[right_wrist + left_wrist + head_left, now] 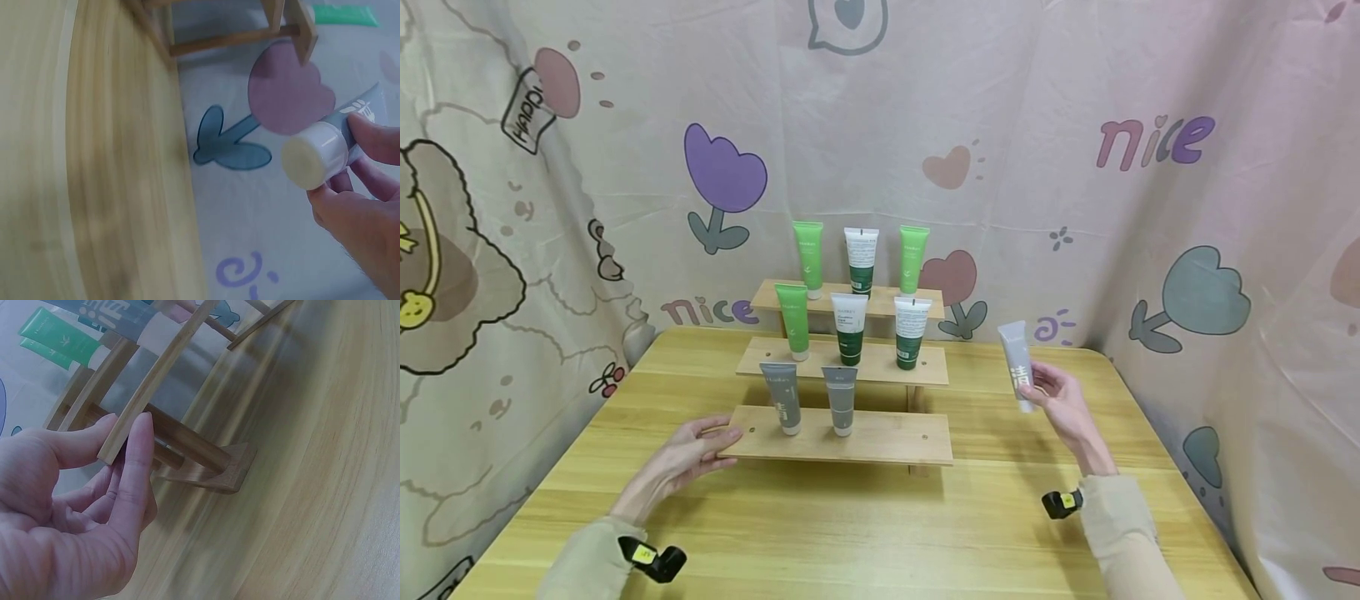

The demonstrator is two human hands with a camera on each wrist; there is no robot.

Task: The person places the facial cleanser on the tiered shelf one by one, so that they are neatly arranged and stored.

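Between thumb and fingers, my left hand [694, 450] pinches the left end of the lowest shelf of a wooden three-step rack [880, 446]; the left wrist view shows the board's edge [128, 422] in that grip. My right hand [1063, 404] holds a grey squeeze tube [1017, 362] in the air, right of the rack. In the right wrist view its white cap [315, 155] faces the camera. Two grey tubes stand on the lowest shelf, a left one [784, 400] and a middle one [841, 402]. The shelf's right part bears no tube.
The middle shelf carries a green tube [793, 321] and two white-and-dark-green tubes [850, 325]. On the top shelf a white-and-dark-green tube [861, 258] stands between two green ones [808, 258]. Printed curtains [1022, 100] hang behind and beside the wooden table [820, 533].
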